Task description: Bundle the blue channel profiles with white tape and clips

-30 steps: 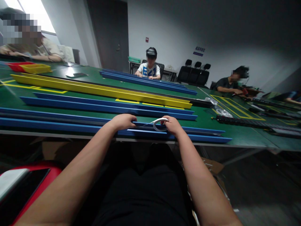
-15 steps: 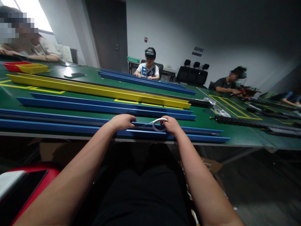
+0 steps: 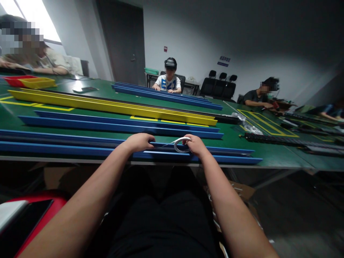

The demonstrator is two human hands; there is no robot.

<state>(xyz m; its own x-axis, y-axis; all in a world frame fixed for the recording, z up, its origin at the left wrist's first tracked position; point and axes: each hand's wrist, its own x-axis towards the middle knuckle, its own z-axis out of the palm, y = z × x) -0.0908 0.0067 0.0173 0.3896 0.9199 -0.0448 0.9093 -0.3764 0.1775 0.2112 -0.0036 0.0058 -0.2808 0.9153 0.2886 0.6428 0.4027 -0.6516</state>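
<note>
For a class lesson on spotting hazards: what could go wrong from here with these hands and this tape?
The thin strip running from the white roll in the right hand toward the left hand might twist or snag. The front blue bar lies near the green table's edge, so a bump could perhaps tip it off.

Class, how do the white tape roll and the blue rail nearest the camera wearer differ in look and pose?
The tape roll is white; the blue rail is blue. The tape roll is ring-shaped, while the blue rail is long and straight. The right hand holds the tape roll; the blue rail lies on the table. Both are near the table's front edge.
</note>
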